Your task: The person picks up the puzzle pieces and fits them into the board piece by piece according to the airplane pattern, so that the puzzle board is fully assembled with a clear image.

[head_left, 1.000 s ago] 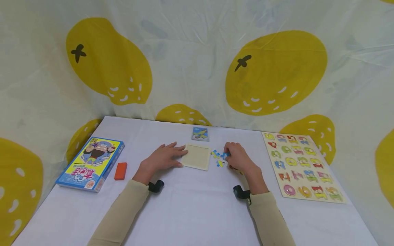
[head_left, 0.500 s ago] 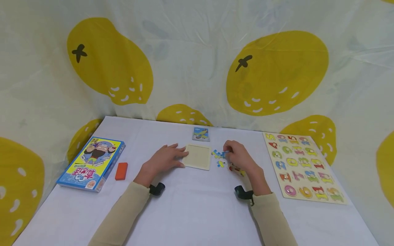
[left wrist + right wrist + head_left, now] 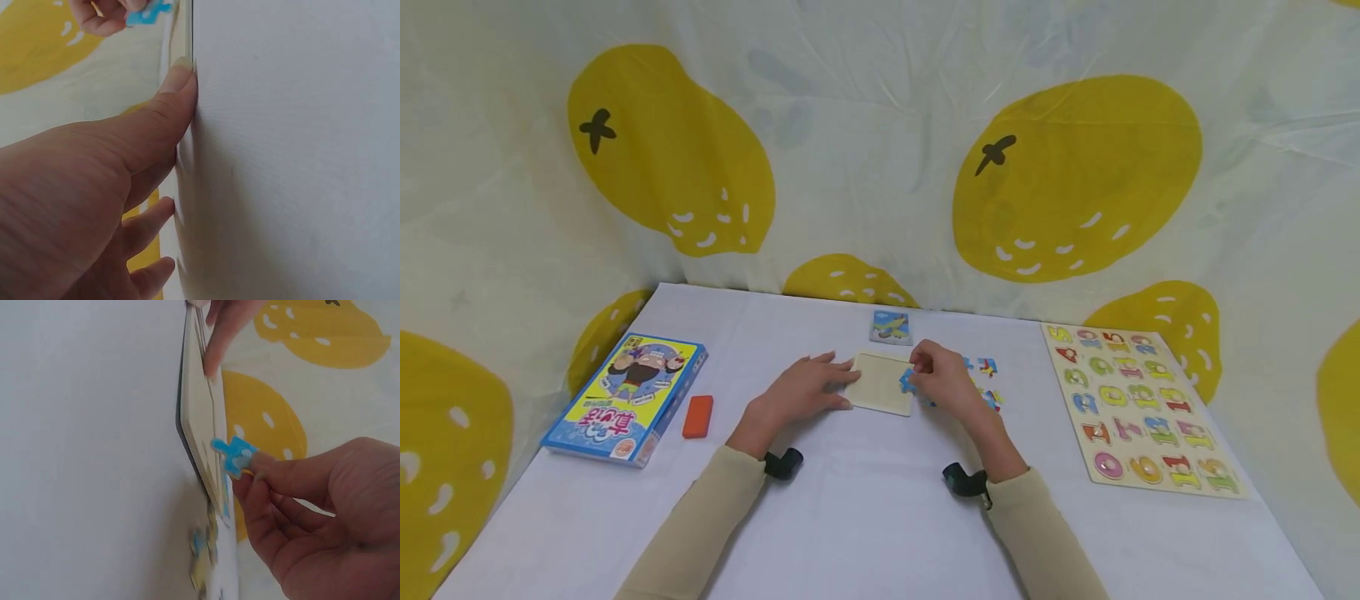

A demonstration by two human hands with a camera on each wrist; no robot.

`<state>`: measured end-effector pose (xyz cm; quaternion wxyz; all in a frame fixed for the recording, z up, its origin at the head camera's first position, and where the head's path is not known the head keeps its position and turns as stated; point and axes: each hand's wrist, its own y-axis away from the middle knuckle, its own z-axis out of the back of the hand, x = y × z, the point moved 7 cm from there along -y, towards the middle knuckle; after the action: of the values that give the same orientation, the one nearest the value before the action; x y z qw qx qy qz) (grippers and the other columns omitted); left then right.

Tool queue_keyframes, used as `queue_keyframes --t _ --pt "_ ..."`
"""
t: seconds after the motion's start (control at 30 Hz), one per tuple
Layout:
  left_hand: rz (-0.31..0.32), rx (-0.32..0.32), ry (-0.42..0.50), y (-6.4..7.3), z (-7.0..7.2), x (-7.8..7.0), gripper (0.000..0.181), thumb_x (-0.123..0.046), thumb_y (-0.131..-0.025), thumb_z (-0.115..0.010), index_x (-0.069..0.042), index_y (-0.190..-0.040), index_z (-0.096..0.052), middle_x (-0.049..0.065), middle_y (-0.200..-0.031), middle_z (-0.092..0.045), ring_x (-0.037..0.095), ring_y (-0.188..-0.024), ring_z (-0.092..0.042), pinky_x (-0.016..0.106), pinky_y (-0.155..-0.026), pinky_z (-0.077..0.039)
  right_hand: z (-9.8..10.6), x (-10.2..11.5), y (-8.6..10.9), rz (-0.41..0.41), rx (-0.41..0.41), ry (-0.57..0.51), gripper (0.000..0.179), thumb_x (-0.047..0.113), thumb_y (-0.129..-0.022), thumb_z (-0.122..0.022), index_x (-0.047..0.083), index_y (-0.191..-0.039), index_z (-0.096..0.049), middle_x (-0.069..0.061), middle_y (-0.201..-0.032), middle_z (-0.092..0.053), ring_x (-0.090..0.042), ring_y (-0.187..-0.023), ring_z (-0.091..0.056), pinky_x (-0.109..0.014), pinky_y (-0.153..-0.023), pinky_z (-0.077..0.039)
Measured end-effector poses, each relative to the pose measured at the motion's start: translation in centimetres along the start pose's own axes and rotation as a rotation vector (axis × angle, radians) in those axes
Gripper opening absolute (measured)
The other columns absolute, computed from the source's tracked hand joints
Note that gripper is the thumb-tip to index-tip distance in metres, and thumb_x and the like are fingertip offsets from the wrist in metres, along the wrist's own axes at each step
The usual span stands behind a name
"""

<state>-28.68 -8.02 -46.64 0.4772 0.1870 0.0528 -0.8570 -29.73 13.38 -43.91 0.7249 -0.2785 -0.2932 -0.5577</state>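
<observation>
A shallow square wooden puzzle tray (image 3: 874, 385) lies mid-table. My left hand (image 3: 805, 386) rests at its left side with fingers spread and fairly straight; in the left wrist view the thumb (image 3: 178, 81) touches the tray's edge. Over the right part of the tray, my right hand (image 3: 946, 382) pinches a blue jigsaw piece (image 3: 237, 456) between thumb and fingertips, the piece held tilted above the surface. Several loose jigsaw pieces (image 3: 988, 367) in blue, yellow and red lie right of the tray, partly hidden by the right hand.
Behind the tray lies a small square airplane picture (image 3: 891, 327). A blue and yellow game box (image 3: 625, 396) and a red block (image 3: 697, 417) are at left. A wooden number board (image 3: 1206, 451) lies at right. A lemon-patterned curtain (image 3: 865, 167) hangs behind the table.
My right hand has moved left from the loose pieces to the tray, carrying the blue jigsaw piece and uncovering more pieces behind it. My left hand has stayed at the tray's edge.
</observation>
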Motion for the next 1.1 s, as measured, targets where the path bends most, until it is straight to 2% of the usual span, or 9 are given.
queue_keyframes --t 0.2,0.4,0.57,0.8,0.9,1.0,1.1 --pt "0.000 0.002 0.036 0.4 -0.1 -0.3 0.060 -0.043 -0.089 -0.072 -0.027 -0.144 -0.054 -0.004 -0.153 -0.048 0.031 -0.151 -0.031 0.058 -0.120 -0.025 -1.6 -0.4 -0.7 -0.063 -0.032 -0.037 0.005 0.000 -0.087 -0.068 0.004 -0.091 -0.068 -0.008 -0.085 -0.065 -0.019 -0.080 -0.056 -0.027 -0.069 -0.047" --pt "-0.021 -0.001 -0.005 0.7 0.0 -0.4 0.055 -0.038 -0.092 -0.070 -0.028 -0.144 -0.054 -0.005 -0.152 -0.049 0.030 -0.150 -0.033 0.058 -0.119 -0.027 -2.9 -0.4 -1.5 -0.076 -0.049 -0.028 0.013 -0.003 -0.087 -0.062 0.007 -0.090 -0.069 -0.006 -0.089 -0.065 -0.021 -0.085 -0.055 -0.029 -0.073 -0.046" --pt "-0.047 0.001 -0.006 0.8 0.2 -0.4 0.051 -0.030 -0.094 -0.069 -0.027 -0.143 -0.055 -0.004 -0.152 -0.049 0.032 -0.149 -0.033 0.059 -0.118 -0.027 -3.7 0.7 -2.1 0.002 -0.089 0.043 0.018 -0.007 -0.084 -0.060 0.005 -0.089 -0.073 -0.007 -0.089 -0.067 -0.021 -0.082 -0.056 -0.032 -0.074 -0.049" --pt "-0.081 -0.040 -0.008 0.6 0.2 -0.5 0.049 -0.033 -0.091 -0.071 -0.025 -0.139 -0.060 -0.002 -0.147 -0.055 0.032 -0.145 -0.041 0.058 -0.115 -0.033 -4.9 2.0 -2.7 0.080 -0.086 0.098 0.014 -0.003 -0.085 -0.069 0.005 -0.096 -0.074 -0.008 -0.098 -0.071 -0.022 -0.085 -0.061 -0.038 -0.080 -0.053" --pt "-0.074 -0.054 -0.028 0.4 0.0 -0.6 0.049 -0.036 -0.090 -0.072 -0.026 -0.137 -0.061 -0.002 -0.145 -0.057 0.030 -0.144 -0.043 0.057 -0.114 -0.035 -5.1 2.0 -2.8 0.074 -0.071 0.127 0.015 0.001 -0.086 -0.070 0.006 -0.100 -0.074 -0.009 -0.109 -0.070 -0.025 -0.100 -0.063 -0.041 -0.092 -0.052" --pt "-0.060 -0.056 -0.051 0.3 0.0 -0.6 0.049 -0.038 -0.090 -0.072 -0.027 -0.137 -0.062 -0.004 -0.145 -0.058 0.028 -0.144 -0.044 0.055 -0.114 -0.037 -4.8 1.7 -2.8 0.042 -0.042 0.142 0.022 0.000 -0.089 -0.062 0.006 -0.107 -0.073 -0.010 -0.121 -0.068 -0.028 -0.120 -0.060 -0.044 -0.106 -0.047" --pt "-0.052 -0.052 -0.051 0.3 0.0 -0.7 0.049 -0.037 -0.090 -0.072 -0.027 -0.137 -0.062 -0.004 -0.145 -0.057 0.028 -0.144 -0.044 0.052 -0.114 -0.038 -4.5 1.5 -2.8 0.032 -0.011 0.181 0.033 -0.005 -0.087 -0.055 0.005 -0.112 -0.073 -0.011 -0.126 -0.067 -0.030 -0.127 -0.056 -0.046 -0.112 -0.042"
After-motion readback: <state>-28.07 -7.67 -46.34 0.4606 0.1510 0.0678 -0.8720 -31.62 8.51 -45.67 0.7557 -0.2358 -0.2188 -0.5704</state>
